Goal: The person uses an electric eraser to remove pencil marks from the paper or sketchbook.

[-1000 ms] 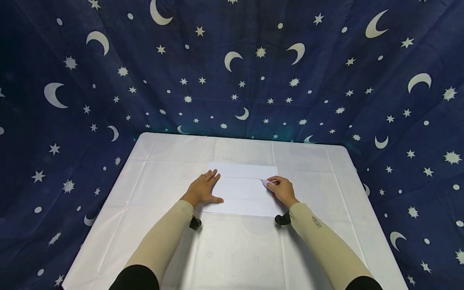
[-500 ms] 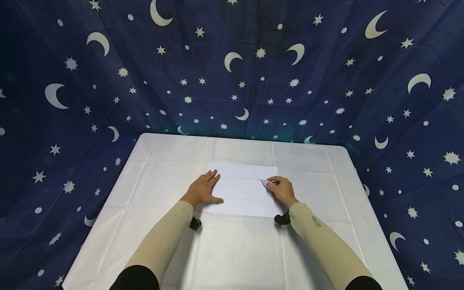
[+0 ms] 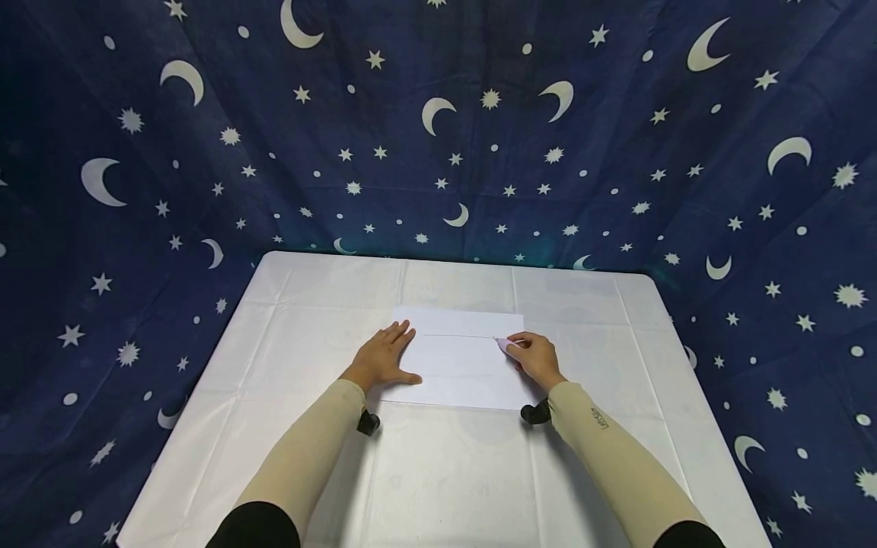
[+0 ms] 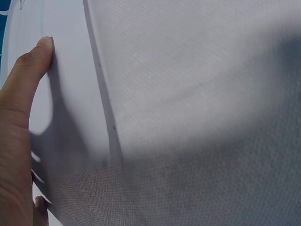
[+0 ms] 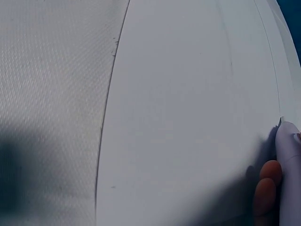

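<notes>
A white sheet of paper (image 3: 452, 388) lies flat on the white-covered table, a thin dark line (image 3: 457, 336) running across its upper part. My left hand (image 3: 382, 358) rests spread on the sheet's left side; its thumb also shows over the paper in the left wrist view. Near the right edge, my right hand (image 3: 537, 359) grips a lilac utility knife (image 3: 505, 346). In the right wrist view, the small pale tip of the knife (image 5: 289, 146) meets the line's end on the paper. Whether the line is cut or drawn, I cannot tell.
The white tablecloth (image 3: 452, 472) has fold creases and reaches the table's rounded far corners. Behind it hangs a dark blue curtain (image 3: 397, 99) with moons and stars. A dark wrist-worn device (image 3: 536, 412) sits under the right wrist, another (image 3: 368, 422) under the left.
My right hand has moved slightly right with the utility knife, and the line on the paper reaches a little farther right. The left hand has stayed in place.
</notes>
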Available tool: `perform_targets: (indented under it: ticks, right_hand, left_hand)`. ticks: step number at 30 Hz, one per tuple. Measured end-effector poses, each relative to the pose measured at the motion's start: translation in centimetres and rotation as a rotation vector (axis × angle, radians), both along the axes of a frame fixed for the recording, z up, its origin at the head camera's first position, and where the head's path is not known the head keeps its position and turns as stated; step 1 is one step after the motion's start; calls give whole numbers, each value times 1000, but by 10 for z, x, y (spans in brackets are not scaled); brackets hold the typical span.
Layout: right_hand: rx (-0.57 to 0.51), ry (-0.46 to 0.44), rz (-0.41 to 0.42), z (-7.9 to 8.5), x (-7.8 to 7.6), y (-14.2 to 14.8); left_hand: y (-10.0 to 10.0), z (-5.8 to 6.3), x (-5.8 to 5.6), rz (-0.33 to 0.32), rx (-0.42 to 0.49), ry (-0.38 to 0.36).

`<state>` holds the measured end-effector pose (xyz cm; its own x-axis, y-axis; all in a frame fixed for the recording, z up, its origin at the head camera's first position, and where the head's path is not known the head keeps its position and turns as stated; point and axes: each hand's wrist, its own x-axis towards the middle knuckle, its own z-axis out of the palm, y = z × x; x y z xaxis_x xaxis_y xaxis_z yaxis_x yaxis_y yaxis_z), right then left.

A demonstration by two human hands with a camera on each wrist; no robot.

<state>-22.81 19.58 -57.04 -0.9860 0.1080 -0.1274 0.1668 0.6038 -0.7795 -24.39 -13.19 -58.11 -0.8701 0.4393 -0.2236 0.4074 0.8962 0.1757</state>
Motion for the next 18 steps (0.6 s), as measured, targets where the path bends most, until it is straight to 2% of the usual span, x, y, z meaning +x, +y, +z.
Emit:
perform_targets:
  ticks: [11,18]
  right_hand:
    - [-25,4,13,3,1,-8]
    - [-11,10,4,3,2,-3]
  left_hand:
    - [0,-1,-1,-3,-12,-2]
    - [0,-1,-2,-6,-9,-10]
